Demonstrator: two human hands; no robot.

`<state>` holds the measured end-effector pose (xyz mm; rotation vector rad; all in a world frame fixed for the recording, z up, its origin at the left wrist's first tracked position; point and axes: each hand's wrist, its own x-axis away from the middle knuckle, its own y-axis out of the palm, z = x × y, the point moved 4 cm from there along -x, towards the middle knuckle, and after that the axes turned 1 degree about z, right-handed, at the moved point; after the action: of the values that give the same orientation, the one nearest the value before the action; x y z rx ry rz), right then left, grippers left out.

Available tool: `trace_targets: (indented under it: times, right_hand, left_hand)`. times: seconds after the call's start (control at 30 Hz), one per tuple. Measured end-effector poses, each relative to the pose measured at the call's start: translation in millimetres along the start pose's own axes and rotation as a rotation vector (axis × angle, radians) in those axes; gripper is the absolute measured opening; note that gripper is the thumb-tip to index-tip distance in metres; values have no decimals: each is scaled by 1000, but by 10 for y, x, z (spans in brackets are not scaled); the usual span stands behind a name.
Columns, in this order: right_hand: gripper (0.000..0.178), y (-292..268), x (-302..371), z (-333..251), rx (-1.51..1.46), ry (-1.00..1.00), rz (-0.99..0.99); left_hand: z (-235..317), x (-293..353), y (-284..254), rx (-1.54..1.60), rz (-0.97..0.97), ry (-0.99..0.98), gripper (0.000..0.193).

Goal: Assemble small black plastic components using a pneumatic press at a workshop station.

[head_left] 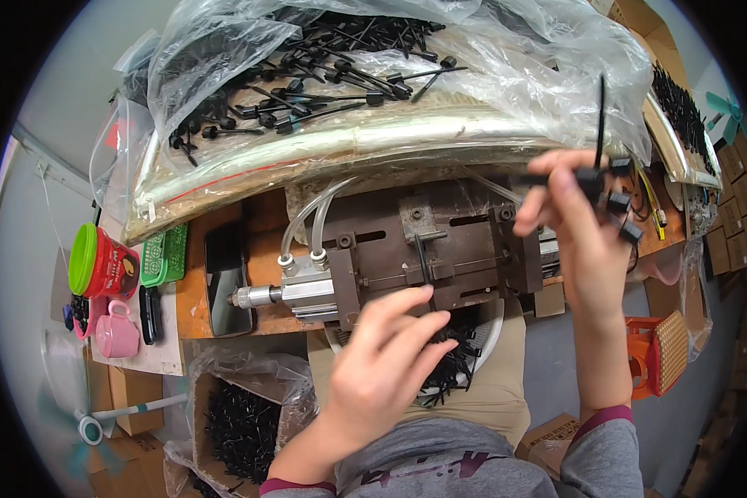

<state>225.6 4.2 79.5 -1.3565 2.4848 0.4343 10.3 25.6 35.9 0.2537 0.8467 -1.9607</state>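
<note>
My right hand (585, 216) is raised at the right, closed on several black plastic stems with blocky heads (618, 202). One thin stem points straight up from it. Low in front of the metal fixture (373, 241) is my left hand (386, 353), its fingers apart. A black stem (424, 261) lies along the middle of the fixture. The left index fingertip is at the stem's near end; whether it touches cannot be told. Below the fixture, a white basin (498, 332) on my lap contains many black stems, partly hidden by the left hand.
Black stems (340, 75) lie heaped on plastic sheeting behind the fixture. Clear hoses (319, 220) run to its air cylinder (311, 295). At left are a phone (227, 278), a green basket (166, 253) and a pink cup (117, 332). A lined box (295, 407) holds more stems.
</note>
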Motion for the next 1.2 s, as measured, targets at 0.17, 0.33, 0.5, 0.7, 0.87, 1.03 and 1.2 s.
trace_targets:
  times: [0.17,0.33,0.5,0.7,0.87,1.03,1.2]
  right_hand:
    - [14,78,400,132,52,57,-101]
    - [17,11,565,88,466,-157,-124]
    - [20,-8,681,75,586,-151,-129]
    - [33,18,782,9,675,-237,-312]
    - [37,111,885,19,673,-150,-440]
    - [29,173,923,58,560,-90,-394]
    - [21,176,993,265,170,388,-372]
  left_hand:
    - [-102,174,272,-402,-133,147,28]
    - [-142,76,303,-502,-132,177,28]
    - [-103,44,298,-512,-154,161,30]
    - [3,1,154,-261,-74,170,29]
    - [327,-75,37,-252,-40,339,34]
    - [282,-121,97,-259,-87,283,33]
    - [286,-174,76,-258,-7,310,29]
